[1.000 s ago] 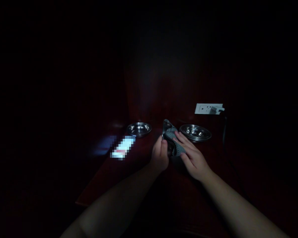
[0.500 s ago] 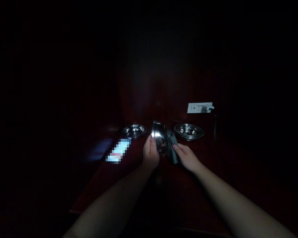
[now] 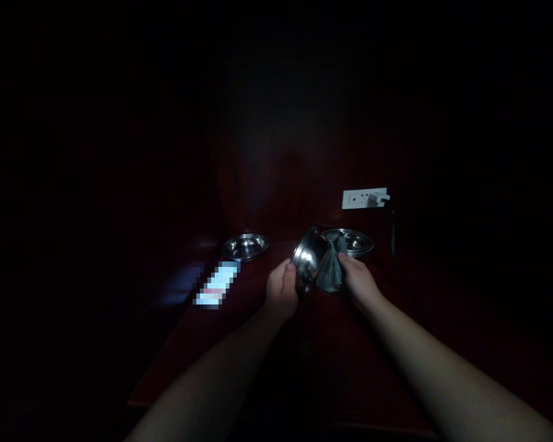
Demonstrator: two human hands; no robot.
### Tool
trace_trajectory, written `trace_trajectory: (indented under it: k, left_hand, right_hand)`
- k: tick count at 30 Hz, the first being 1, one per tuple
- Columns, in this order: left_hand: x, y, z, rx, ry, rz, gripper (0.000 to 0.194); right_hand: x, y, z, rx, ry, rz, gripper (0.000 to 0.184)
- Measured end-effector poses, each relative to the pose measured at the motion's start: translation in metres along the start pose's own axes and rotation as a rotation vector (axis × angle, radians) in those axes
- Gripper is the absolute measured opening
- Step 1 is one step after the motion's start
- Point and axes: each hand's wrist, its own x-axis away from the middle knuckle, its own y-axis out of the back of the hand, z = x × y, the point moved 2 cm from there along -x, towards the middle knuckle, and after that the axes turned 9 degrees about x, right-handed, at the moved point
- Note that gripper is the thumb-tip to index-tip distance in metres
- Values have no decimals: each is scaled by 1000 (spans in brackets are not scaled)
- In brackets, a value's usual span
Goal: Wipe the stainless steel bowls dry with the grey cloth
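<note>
My left hand (image 3: pixel 282 290) is closed on the rim side of a shiny steel bowl (image 3: pixel 309 258), which is tipped on its side above the table. In my right hand (image 3: pixel 358 281) is a dark grey-green cloth (image 3: pixel 332 267), pinched by the thumb and fingers and hanging beside the bowl's right side. Whether the cloth touches the bowl I cannot tell. Behind the cloth, partly covered by it, lie stacked steel plates (image 3: pixel 360 244). To the left of the bowl sits a shallow steel dish (image 3: pixel 246 247).
A lit, blurred-out phone-like screen (image 3: pixel 217 285) lies near the left edge of the dark red table (image 3: pixel 188 350). On the wall behind is a white socket (image 3: pixel 356 199) with a plug and a hanging cable (image 3: pixel 393 236). The surroundings are very dark.
The bowl has tilted and shifted right in my left hand. My right hand has moved right and slightly up with the cloth, which now covers part of the stacked plates.
</note>
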Motion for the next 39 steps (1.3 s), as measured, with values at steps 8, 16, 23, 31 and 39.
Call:
trace_trajectory:
  k: [8,16,23,31,39]
  left_hand:
    - [2,-3,1,-122,-30,126,44]
    - [1,-6,-5,-151,-94,211,40]
    - [0,-7,-5,-212,-98,239,37]
    - [0,-7,-4,-234,-87,242,37]
    - [0,-8,-2,-235,-85,238,37]
  right_hand:
    - [-3,9,-2,-134,-168,-126,34]
    - [-2,12,1,4,-5,-113,38]
    - [3,12,10,49,58,-84,36]
    - [4,17,13,67,73,-102,36]
    - [5,17,16,104,87,-110,39]
